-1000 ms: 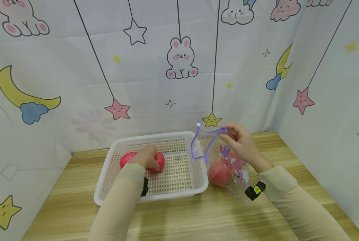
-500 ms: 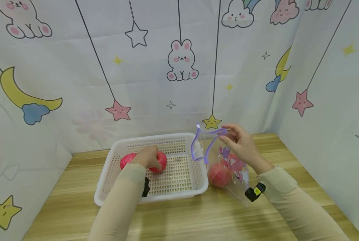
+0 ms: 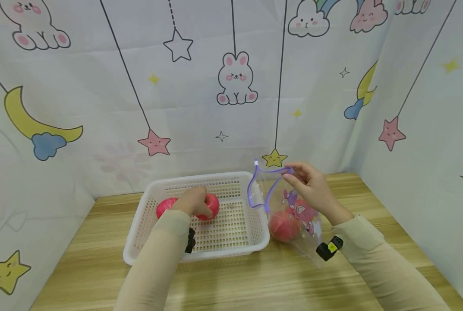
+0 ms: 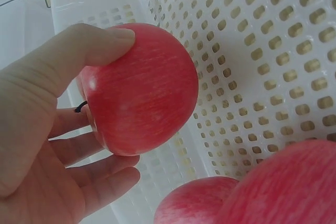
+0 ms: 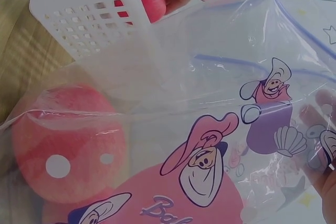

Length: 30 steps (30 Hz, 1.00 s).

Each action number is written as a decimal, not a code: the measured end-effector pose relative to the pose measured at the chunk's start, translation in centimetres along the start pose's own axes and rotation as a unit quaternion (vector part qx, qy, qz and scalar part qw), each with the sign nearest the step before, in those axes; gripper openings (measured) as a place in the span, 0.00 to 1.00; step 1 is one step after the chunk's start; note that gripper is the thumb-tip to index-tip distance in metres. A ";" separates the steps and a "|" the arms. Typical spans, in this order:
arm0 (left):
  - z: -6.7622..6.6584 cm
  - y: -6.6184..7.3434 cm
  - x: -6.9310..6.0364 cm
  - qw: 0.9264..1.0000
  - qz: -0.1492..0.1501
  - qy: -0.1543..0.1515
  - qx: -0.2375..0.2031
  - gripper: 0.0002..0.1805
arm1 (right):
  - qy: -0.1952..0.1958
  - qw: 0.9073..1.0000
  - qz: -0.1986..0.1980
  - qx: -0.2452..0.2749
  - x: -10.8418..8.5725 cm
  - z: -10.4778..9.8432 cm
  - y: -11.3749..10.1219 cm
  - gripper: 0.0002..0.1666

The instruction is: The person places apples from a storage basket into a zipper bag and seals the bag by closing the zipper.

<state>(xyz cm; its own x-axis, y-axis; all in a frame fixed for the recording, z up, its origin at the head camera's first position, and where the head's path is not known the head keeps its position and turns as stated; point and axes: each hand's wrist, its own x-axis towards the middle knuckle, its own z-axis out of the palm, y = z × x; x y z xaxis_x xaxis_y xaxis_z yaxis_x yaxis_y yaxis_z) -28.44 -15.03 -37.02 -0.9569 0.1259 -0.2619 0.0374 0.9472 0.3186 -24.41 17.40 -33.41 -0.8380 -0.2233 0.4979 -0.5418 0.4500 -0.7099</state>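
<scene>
My left hand (image 3: 191, 202) grips a red apple (image 4: 147, 93) inside the white basket (image 3: 231, 250), thumb over its top and fingers beneath. A dark stem points toward the palm. Two more apples (image 4: 283, 192) lie close by in the left wrist view; in the head view one apple (image 3: 165, 206) shows left of the hand. To the right, my right hand (image 3: 313, 188) pinches the purple-edged mouth of a clear zip bag (image 3: 269, 196), which gapes toward the basket. Red apples (image 3: 283, 226) sit inside the bag, partly behind its printed cartoon figures.
The perforated basket stands on a wood-grain table (image 3: 231, 285), its right wall beside the bag. A white curtain (image 3: 192, 108) with cartoon prints hangs behind and at both sides. Each wrist wears a small black camera (image 3: 330, 248).
My left hand has shifted the apple slightly to the right within the basket, away from the apple at the left. The right hand and bag have stayed nearly still.
</scene>
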 end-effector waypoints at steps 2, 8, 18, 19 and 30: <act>0.0 0.1 -0.1 1.000 0.004 0.002 -0.004 0.30 | 0.004 1.000 -0.002 -0.005 0.0 0.0 0.0 0.16; -0.3 0.4 -0.2 0.999 0.031 0.007 0.000 0.32 | 0.013 1.000 -0.005 -0.010 -0.1 0.0 -1.4 0.14; -0.5 0.9 -0.5 0.999 0.047 0.010 0.002 0.33 | 0.015 1.000 -0.020 -0.007 -0.3 -0.3 -4.1 0.11; -0.5 0.9 -0.5 0.999 0.048 0.011 0.002 0.34 | 0.015 1.000 -0.022 -0.006 -0.3 -0.3 -4.1 0.11; -0.5 1.2 -0.6 0.997 0.075 0.020 0.009 0.37 | 0.015 0.999 -0.028 -0.005 -0.4 -0.3 -3.8 0.09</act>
<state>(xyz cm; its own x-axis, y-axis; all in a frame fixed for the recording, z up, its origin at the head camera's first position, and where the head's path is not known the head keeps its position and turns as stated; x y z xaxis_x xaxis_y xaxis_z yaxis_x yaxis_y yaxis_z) -27.98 -14.07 -36.00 -0.9508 0.2546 -0.1766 0.1852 0.9240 0.3345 -22.02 16.02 -30.79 -0.8041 -0.2224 0.5513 -0.5867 0.4465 -0.6756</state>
